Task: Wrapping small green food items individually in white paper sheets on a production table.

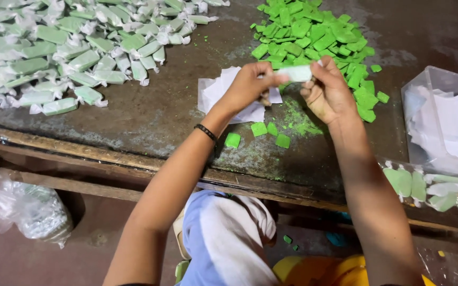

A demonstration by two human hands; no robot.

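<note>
Wrapped green candy (295,73) is pinched at both ends, held up just above the middle of the desk (149,119). The left hand (247,87) has its fingers (265,71) closed tight on the left end of the wrapper, and the right hand (328,95) has its fingers (319,68) clamped on the right end, so both are fully closed around that one piece. There's a black wristband (206,132) on the left wrist.

Right under the hands sits a small stack of white wrapper papers (218,92), and a few loose green pieces (261,130) lie near the desk's front edge with green crumbs around them. Behind the right hand, toward the far edge, is a big heap of unwrapped green candies (314,37). The far left corner is covered by a pile of wrapped candies (54,47). At the right edge there's a clear plastic tub (436,85) with more white papers in it, and a clear bag of wrapped pieces (425,185) just in front of it.
</note>
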